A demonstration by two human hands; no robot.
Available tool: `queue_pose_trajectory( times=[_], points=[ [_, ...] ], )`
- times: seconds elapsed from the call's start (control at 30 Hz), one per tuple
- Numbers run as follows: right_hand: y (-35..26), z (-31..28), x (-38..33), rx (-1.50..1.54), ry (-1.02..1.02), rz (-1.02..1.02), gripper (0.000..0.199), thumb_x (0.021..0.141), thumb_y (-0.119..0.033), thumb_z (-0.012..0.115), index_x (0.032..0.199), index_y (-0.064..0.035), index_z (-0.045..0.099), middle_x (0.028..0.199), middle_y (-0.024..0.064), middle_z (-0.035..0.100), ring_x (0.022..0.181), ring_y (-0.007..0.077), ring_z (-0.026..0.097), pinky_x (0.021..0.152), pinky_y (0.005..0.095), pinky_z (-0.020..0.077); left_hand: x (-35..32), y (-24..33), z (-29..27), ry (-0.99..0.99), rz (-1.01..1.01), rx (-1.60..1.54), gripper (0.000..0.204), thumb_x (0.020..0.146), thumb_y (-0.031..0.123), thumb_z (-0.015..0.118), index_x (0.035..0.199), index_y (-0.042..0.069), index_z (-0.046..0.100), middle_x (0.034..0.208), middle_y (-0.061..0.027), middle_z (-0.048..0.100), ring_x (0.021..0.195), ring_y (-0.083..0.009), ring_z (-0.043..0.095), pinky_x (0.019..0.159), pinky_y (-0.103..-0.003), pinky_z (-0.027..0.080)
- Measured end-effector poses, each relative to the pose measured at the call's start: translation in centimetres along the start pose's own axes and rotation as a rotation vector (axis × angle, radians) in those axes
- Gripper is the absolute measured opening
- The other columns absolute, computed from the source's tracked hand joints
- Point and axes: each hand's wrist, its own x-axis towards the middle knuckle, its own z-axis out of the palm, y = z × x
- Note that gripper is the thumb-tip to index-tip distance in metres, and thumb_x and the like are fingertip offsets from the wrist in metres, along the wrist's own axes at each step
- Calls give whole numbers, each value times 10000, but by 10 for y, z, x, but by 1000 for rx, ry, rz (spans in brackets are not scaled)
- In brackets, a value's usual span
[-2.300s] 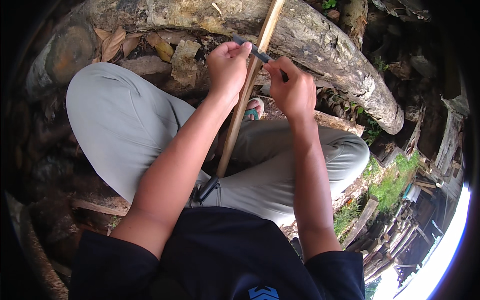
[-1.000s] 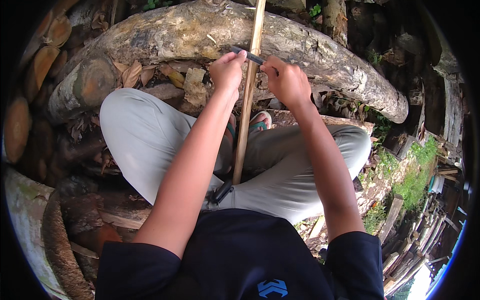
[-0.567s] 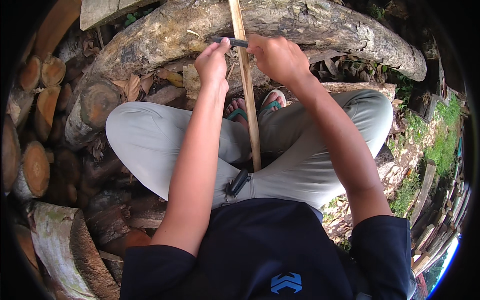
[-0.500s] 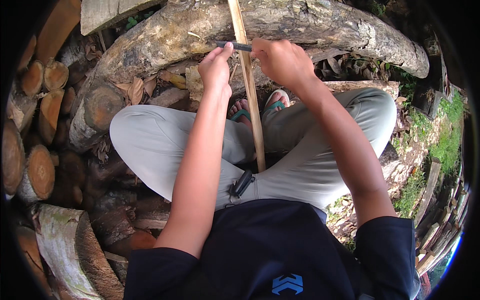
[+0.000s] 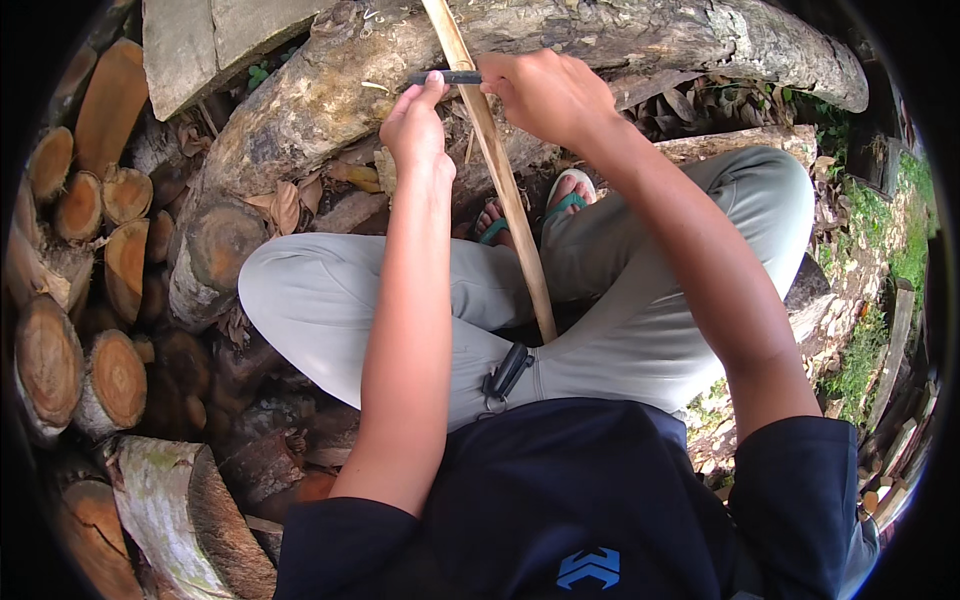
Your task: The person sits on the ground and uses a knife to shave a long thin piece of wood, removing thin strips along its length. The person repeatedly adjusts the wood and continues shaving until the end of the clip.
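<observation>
A long, narrow strip of pale wood slants from my lap up over the big log. Across its upper part lies a dark, thin knife blade. My left hand pinches the blade's left end, thumb on top and fingers curled beneath. On the other side of the strip, my right hand is closed in a fist around the knife's other end, hiding the handle. The strip's lower end rests between my thighs, near a black key fob at my waist. No hand is on the strip itself.
A thick curved log lies crosswise beyond my feet. Cut round logs are stacked on the left, with a grey slab at the upper left. Dry leaves lie by the log. Split wood and grass edge the right.
Both hands have slid the knife a little farther from my body along the strip. My view has shifted slightly, and the strip's far end leans more to the left.
</observation>
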Motion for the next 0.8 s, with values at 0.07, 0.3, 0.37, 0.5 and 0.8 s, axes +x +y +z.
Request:
queue_pose_trajectory(
  times=[0.07, 0.3, 0.37, 0.5, 0.8],
  points=[
    [0, -3, 6, 0, 16, -5, 170, 859, -127, 637, 1025, -118, 673, 868, 173, 726, 868, 377, 713, 746, 498, 557, 6, 4, 4, -20, 7, -39, 330, 888, 153, 793, 1118, -59, 687, 999, -95, 740, 968, -134, 640, 1035, -320, 366],
    [6, 2, 3, 79, 53, 31, 137, 910, -139, 571, 1002, -158, 671, 814, 174, 705, 830, 420, 677, 723, 527, 525, -1, 5, 4, -35, 21, 68, 303, 882, 148, 796, 1084, -60, 706, 1003, -104, 739, 949, -138, 644, 979, -273, 403],
    [6, 4, 7, 105, 79, 29, 131, 903, -137, 579, 992, -154, 673, 808, 173, 705, 830, 417, 679, 725, 522, 527, 9, 13, 7, -51, 52, 42, 300, 885, 145, 793, 1082, -64, 707, 989, -99, 735, 952, -131, 633, 984, -287, 397],
    [0, 2, -3, 127, 36, 54, 123, 904, -127, 576, 986, -136, 668, 814, 167, 708, 835, 410, 682, 738, 517, 528, -5, 7, 1, -46, 16, 105, 332, 884, 159, 794, 1118, -55, 697, 1005, -99, 736, 970, -127, 627, 985, -292, 395],
    [1, 7, 3, 85, 42, -8, 115, 905, -141, 597, 996, -125, 666, 816, 171, 712, 827, 398, 698, 727, 503, 544, 9, -1, -4, -47, 14, 37, 376, 886, 181, 797, 1148, -61, 678, 1039, -103, 725, 1025, -146, 625, 1051, -329, 354]
  ],
)
